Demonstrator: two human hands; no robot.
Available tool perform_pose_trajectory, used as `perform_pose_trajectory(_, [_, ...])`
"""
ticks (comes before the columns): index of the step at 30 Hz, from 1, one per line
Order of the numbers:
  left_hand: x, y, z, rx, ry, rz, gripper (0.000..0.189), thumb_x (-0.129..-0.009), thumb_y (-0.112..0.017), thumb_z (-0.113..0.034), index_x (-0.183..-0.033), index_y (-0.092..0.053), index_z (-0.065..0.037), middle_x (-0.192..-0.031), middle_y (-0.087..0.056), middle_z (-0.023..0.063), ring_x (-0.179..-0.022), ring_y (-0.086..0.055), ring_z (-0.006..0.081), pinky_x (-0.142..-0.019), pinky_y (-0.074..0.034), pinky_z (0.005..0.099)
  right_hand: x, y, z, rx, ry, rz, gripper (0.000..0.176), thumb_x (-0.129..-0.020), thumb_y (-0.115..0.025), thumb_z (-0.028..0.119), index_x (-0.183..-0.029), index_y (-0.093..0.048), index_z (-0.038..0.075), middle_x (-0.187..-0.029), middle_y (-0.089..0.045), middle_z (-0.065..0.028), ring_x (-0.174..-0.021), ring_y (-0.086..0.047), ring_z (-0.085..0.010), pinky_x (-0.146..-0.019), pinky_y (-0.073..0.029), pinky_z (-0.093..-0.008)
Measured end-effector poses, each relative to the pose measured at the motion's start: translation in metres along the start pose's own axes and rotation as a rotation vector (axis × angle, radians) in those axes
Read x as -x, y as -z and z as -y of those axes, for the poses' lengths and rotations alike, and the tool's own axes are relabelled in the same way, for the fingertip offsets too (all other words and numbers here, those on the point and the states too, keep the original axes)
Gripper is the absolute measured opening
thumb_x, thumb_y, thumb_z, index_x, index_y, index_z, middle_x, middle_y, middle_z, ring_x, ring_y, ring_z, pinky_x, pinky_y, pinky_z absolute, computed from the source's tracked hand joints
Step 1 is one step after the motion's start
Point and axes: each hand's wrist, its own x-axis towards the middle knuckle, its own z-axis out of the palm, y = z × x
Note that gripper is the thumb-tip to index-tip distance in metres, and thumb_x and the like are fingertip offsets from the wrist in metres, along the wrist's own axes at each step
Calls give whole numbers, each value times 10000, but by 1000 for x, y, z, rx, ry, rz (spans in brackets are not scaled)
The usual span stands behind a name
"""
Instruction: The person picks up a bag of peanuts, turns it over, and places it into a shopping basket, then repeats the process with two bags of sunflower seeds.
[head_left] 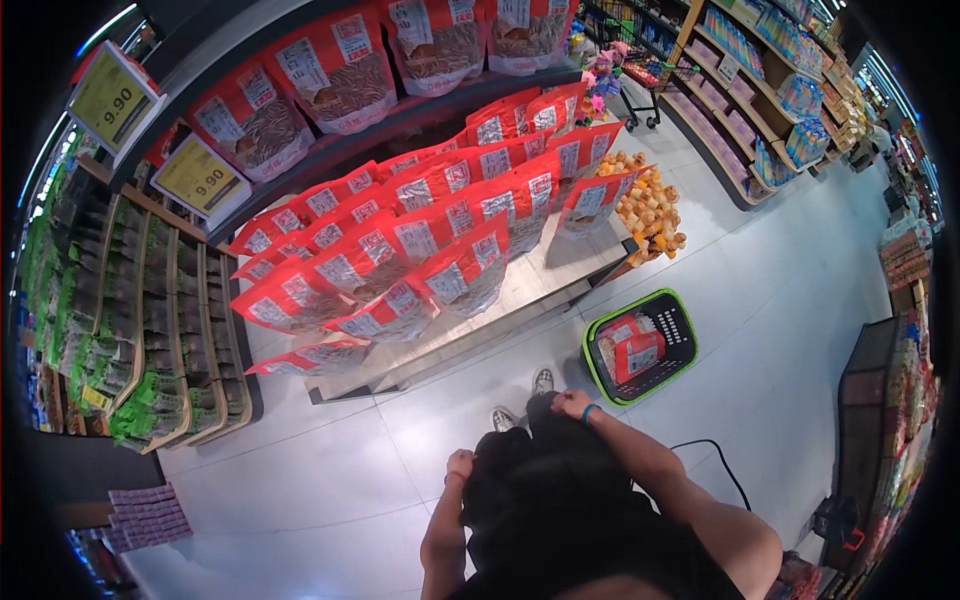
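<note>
My left hand (460, 464) hangs beside my dark trousers, its fingers curled; whether it holds anything is too small to tell. My right hand (573, 404), below a blue wristband (590, 411), is at the other side of the trousers with fingers bent together near the cloth. To the right of my feet a black basket with a green rim (687, 362) stands on the floor, with a red and white package (636, 350) inside. In front of me, rows of red pouches (465, 265) stand on a pale display shelf (430, 352).
More red pouches (335, 75) line an upper shelf with price signs (202, 178). Green packages (75, 300) fill shelves at left. Orange-brown items (650, 208) sit at the display's right end. A cart (640, 85) and stocked shelves (735, 110) stand farther back. A black cable (722, 462) curves at right.
</note>
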Motion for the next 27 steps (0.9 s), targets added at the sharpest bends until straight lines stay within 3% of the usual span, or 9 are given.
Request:
perform_pose_trajectory(5, [-18, 0, 27, 141, -73, -82, 295, -903, -500, -267, -977, -736, -107, -1113, -671, 144, -1079, -612, 321, -962, -470, 398, -11, -1, 45, 0, -3, -11, 190, -867, -628, 133, -925, -672, -43, -822, -716, -113, -743, -684, -172, -692, -549, -289])
perform_pose_trajectory(8, [2, 23, -40, -100, -188, -165, 266, -903, -496, -197, -949, -737, -96, -1086, -673, 152, -1029, -627, 336, -910, -499, 419, -52, 12, 34, -18, 72, 108, 211, -880, -604, 181, -896, -673, -19, -804, -707, -86, -678, -647, -147, -640, -532, -289])
perform_pose_trajectory(10, [-5, 31, -78, -122, -240, -171, 259, -926, -482, -180, -997, -714, -88, -1040, -692, 151, -972, -659, 318, -865, -522, 399, -58, 21, 58, -11, 6, 53, 196, -879, -590, 170, -881, -672, -8, -799, -697, -69, -668, -628, -132, -605, -512, -278])
perform_pose_trajectory(12, [-3, 40, -129, 87, -204, -131, 257, -960, -462, -183, -1074, -668, -78, -978, -713, 141, -896, -692, 287, -807, -540, 367, -69, 34, 77, -47, 5, 27, 188, -869, -585, 162, -880, -675, -3, -805, -702, -65, -653, -629, -136, -590, -513, -286])
perform_pose_trajectory(16, [-22, 45, -218, -46, -446, -60, 246, -966, -518, -235, -1107, -629, -67, -938, -727, 122, -868, -705, 269, -774, -541, 350, -71, 65, 113, -60, 135, -46, 159, -872, -552, 119, -915, -653, 4, -820, -691, -59, -705, -632, -119, -609, -510, -268])
perform_pose_trajectory(19, [-30, 43, -294, -150, -573, -81, 233, -971, -518, -248, -994, -646, -55, -869, -712, 137, -810, -691, 302, -716, -529, 378, -78, 78, 134, -247, 214, -121, 172, -887, -539, 128, -946, -640, 2, -819, -699, -79, -723, -657, -138, -640, -525, -287])
perform_pose_trajectory(21, [-34, 40, -341, -381, -649, -99, 270, -971, -524, -252, -846, -626, -35, -769, -668, 154, -715, -646, 348, -645, -487, 433, -87, 89, 149, -83, 465, -416, 177, -896, -530, 126, -960, -634, -2, -793, -700, -95, -727, -676, -160, -663, -532, -298])
perform_pose_trajectory(24, [-50, 23, -383, -502, -851, -257, 311, -966, -532, -249, -756, -586, -25, -688, -603, 164, -650, -586, 375, -620, -443, 475, -79, 118, 196, -156, 449, -456, 162, -864, -593, 175, -949, -645, 47, -765, -700, -91, -711, -691, -234, -675, -534, -361])
perform_pose_trajectory(27, [-54, 13, -418, -540, -910, -296, 242, -944, -557, -217, -784, -590, -39, -723, -596, 152, -718, -579, 359, -657, -456, 470, -92, 139, 222, -92, 457, -509, 146, -863, -589, 195, -908, -638, 66, -749, -702, -77, -705, -690, -271, -674, -535, -378])
